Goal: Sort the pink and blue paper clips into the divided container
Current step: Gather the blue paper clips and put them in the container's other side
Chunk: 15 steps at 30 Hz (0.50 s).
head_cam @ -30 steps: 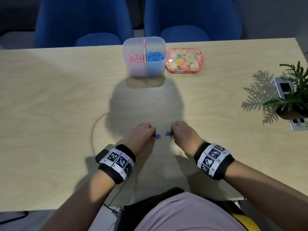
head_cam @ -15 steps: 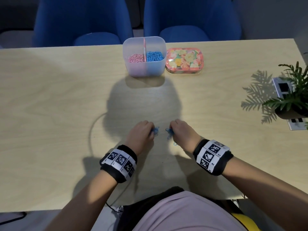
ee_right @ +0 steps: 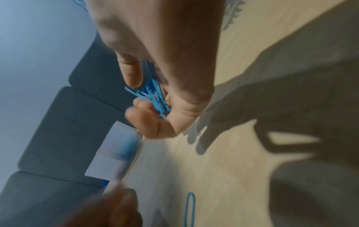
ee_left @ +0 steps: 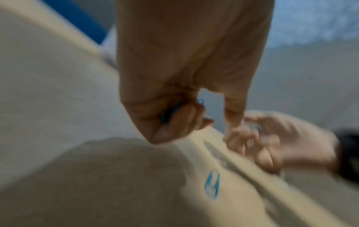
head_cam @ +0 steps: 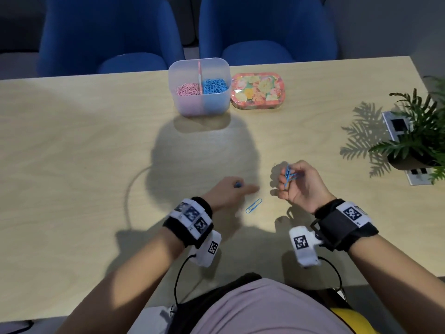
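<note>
The clear divided container (head_cam: 199, 102) stands at the table's far side, pink clips (head_cam: 187, 89) in its left half and blue clips (head_cam: 214, 85) in its right half. My right hand (head_cam: 295, 182) is raised off the table, palm turned up, and grips a bunch of blue clips (head_cam: 290, 176) (ee_right: 153, 95). My left hand (head_cam: 231, 190) hovers low over the table with blue clips (ee_left: 170, 112) curled inside its fingers, thumb stretched toward the right. One loose blue clip (head_cam: 253, 205) (ee_left: 212, 185) (ee_right: 190, 208) lies on the table between the hands.
A floral tin (head_cam: 257, 90) sits right of the container. A potted plant (head_cam: 419, 141) and a grey socket panel (head_cam: 397, 131) stand at the right edge. Two blue chairs (head_cam: 265, 30) are behind the table (head_cam: 72, 153). Wrist-camera cables hang near my body.
Both hands have lifted off the table and moved apart; the right hand rose and turned palm up with its clips. One blue clip now lies uncovered between them.
</note>
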### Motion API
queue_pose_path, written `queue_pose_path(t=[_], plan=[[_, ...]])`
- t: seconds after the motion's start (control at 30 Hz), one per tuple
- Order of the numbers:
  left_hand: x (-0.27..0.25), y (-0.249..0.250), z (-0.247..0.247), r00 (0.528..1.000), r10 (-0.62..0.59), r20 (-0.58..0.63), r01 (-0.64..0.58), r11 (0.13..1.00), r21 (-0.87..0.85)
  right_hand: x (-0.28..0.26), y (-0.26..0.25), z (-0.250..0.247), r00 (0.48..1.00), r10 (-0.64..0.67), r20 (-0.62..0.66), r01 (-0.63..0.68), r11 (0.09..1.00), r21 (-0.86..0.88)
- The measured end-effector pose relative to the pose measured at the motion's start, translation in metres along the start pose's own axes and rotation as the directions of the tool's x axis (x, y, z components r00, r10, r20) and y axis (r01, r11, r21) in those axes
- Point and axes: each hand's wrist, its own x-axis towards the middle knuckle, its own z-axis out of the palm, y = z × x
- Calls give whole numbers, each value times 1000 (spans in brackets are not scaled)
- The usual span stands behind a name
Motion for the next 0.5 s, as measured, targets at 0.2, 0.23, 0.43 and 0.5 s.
queue_pose_path(t=[0.2, 0.23, 0.43, 0.5], plan=[[7, -5, 26, 975, 217, -37, -126, 691, 711, 24, -38, 24, 992, -8, -128, -19, 978, -210], [8, -7, 27, 973, 230, -23, -138, 657, 741, 31, -48, 33, 993, -3, -119, -24, 975, -223], [2, -7, 31, 990, 144, -10, -70, 541, 838, 75, -116, 110, 991, -91, -96, 53, 937, -344], [0, -8, 24, 996, 91, -1, -53, 589, 806, 88, -132, 139, 994, -88, -62, 65, 949, -309]])
